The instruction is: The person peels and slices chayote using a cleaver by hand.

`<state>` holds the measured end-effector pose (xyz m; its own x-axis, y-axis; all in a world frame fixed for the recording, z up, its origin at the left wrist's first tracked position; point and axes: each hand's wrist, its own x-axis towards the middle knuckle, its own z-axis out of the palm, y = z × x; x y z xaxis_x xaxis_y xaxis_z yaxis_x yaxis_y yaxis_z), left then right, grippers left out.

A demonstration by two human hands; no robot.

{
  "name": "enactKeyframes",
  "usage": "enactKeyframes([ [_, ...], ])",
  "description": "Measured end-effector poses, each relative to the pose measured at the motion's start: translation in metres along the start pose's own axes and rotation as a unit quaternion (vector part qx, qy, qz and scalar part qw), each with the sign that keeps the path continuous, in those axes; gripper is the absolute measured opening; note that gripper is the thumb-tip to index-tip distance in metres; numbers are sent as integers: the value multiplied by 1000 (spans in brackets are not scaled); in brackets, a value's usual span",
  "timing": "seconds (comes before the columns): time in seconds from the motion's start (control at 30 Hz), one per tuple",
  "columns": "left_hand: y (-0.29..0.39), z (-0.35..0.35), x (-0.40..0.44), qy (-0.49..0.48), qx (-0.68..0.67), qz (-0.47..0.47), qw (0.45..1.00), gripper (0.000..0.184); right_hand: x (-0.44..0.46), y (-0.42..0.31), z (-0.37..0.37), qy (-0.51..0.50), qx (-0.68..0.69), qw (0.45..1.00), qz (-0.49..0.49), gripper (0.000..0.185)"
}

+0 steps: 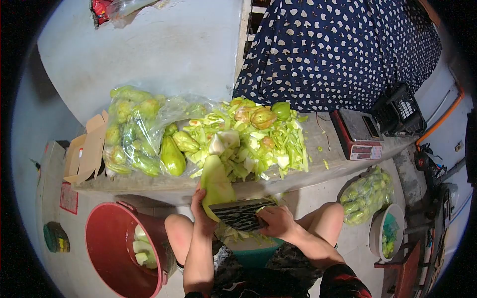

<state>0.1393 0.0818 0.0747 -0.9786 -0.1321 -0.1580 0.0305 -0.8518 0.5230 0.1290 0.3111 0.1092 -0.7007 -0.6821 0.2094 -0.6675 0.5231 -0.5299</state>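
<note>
My left hand [201,204] is wrapped round a long, pale green papaya [214,179], its peel partly off. The fruit is tilted, its far end toward the ledge. My right hand [277,221] is closed on a wide, dark-bladed knife [236,214], whose blade lies against the papaya's near end. The knife's handle is hidden by my fingers. Below the blade, between my legs, a teal basin [253,257] has peel strips in it. Ahead on the ledge is a heap of green peelings [288,149] with several papayas on top.
A bag of papayas [131,134] and a cardboard box [88,149] are left on the ledge [318,176]. A scale [355,134] and black crate [400,111] stand right. A red tub [112,248] holds peeled pieces. Another bag [367,196] and a pale bucket [376,238] are on the floor.
</note>
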Motion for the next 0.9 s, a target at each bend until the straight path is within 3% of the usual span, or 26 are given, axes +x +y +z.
enactKeyframes([
  [0.3, 5, 17, -3, 3, -2, -15, 1000, 63, 5, 0, -2, -9, 16, 1000, 10, 42],
  [0.37, -3, 21, -2, -80, 18, 46, 996, 63, 6, -3, -3, -24, 31, 999, 23, 41],
  [0.5, -4, 23, -1, -70, -8, 44, 997, 62, 8, -2, -1, -38, 12, 998, 55, 42],
  [0.6, -10, 13, 1, -59, -47, -10, 997, 62, 11, 0, 2, -39, 4, 997, 63, 41],
  [0.63, -16, 8, 3, -39, 102, 77, 991, 61, 11, 0, 3, -44, -3, 996, 74, 41],
  [0.7, -20, 4, 2, -18, 249, 160, 955, 61, 12, 2, 6, -36, 6, 997, 71, 40],
  [0.73, -12, 17, -5, -30, 86, 73, 993, 59, 13, 4, 6, -29, 14, 997, 65, 39],
  [0.77, -8, 25, -9, -41, -79, -16, 996, 57, 14, 5, 6, -30, 13, 997, 64, 39],
  [0.87, -20, 2, -3, -48, -5, 12, 999, 54, 18, 5, 6, -34, -2, 997, 73, 39],
  [0.9, -20, 0, -5, -49, -5, 11, 999, 54, 19, 4, 7, 4, 1, 998, 61, 31],
])
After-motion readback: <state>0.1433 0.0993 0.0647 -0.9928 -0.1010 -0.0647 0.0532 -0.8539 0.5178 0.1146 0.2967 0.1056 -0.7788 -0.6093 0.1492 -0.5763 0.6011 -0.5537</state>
